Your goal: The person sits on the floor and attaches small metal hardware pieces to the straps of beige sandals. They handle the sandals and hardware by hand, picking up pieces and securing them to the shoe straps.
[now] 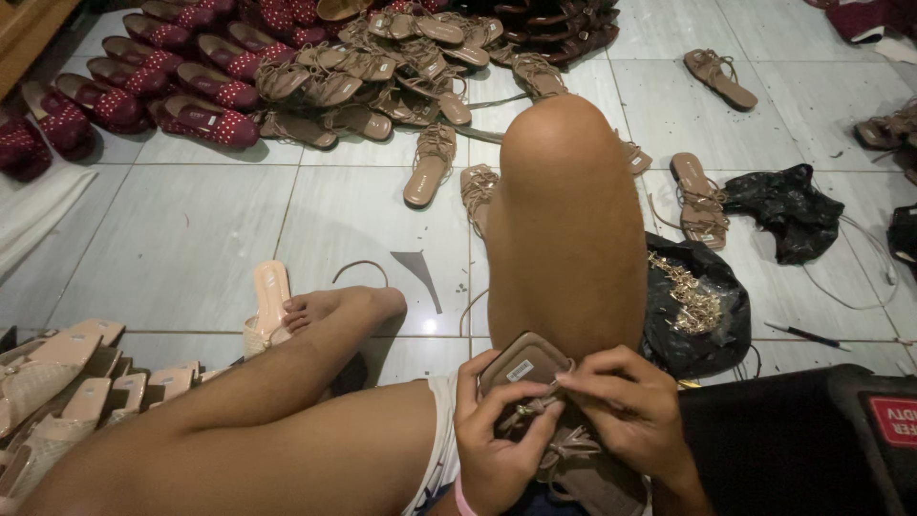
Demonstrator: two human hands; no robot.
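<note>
I hold a tan strappy sandal (525,361) against my raised knee, sole end pointing up, with a small white sticker on it. My left hand (497,430) grips the sandal from the left, thumb across the straps. My right hand (626,406) pinches a small gold metal piece (527,409) at the strap knot with its fingertips. Both hands touch the same sandal.
An open black bag (697,334) of gold ornaments lies right of my knee. Tan sandals (411,72) and dark red dotted sandals (181,86) are piled on the tiled floor ahead. Pale pink sandals (57,382) are stacked at left. A black pen (807,334) and black case (812,440) are at right.
</note>
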